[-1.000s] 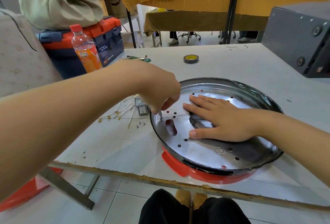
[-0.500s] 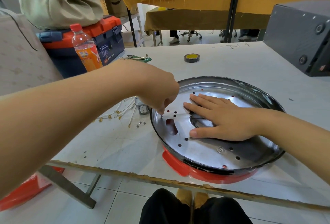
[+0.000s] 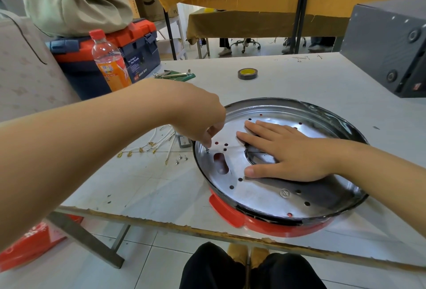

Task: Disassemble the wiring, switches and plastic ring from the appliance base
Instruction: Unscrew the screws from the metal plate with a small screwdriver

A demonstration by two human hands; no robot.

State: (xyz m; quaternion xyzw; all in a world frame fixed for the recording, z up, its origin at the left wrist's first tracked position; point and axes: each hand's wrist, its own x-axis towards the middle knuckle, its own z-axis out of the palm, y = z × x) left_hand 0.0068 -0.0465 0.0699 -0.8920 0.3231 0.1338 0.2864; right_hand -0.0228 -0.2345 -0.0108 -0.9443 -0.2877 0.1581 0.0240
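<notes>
A: left hand [image 3: 202, 125] pinches a small silver screw [image 3: 207, 149] in the round shiny metal appliance base [image 3: 265, 192] on the white counter [image 3: 299, 76].

B: right hand [image 3: 285, 152] lies spread flat on it. Screw could slip and drop through the oval hole [image 3: 220, 162].

left hand [image 3: 202, 116] pinching; right hand [image 3: 297, 155] flat

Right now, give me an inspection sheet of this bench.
Surface: white table, front edge chipped and rusty.
Job's things: base, a metal pan on a red ring; screw standing in a hole at its left.
Clutter: three loose screws, switch, tape roll, hex keys.
Hands: left hand pinches the screw; right hand lies flat on the pan.
Cables: white wires with brass terminals, loose beside the base.
Surroundings: bottle, toolbox, grey box.
</notes>
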